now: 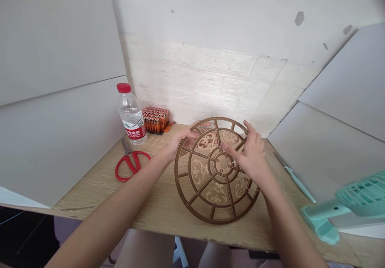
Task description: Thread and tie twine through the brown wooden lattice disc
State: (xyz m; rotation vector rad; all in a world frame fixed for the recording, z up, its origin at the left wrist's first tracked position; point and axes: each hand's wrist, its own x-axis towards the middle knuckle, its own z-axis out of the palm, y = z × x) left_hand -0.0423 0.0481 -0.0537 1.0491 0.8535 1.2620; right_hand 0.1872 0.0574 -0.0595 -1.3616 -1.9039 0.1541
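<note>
A round brown openwork frame (210, 204), with spokes, rings and tan scroll patterns, stands tilted on the wooden table (156, 208). My left hand (180, 140) grips its upper left rim from behind, fingers curled around the edge. My right hand (251, 155) rests on the frame's right side near the hub (223, 163), fingers slightly bent and pinching; a thin clear thread seems to loop below it, too fine to make out for certain.
Red-handled scissors (130, 164) lie at the left. A water bottle with a red cap (131, 115) and a box of orange batteries (155, 119) stand at the back. A mint fan (345, 208) and a mint-handled tool (296, 179) are at the right. White panels enclose the table.
</note>
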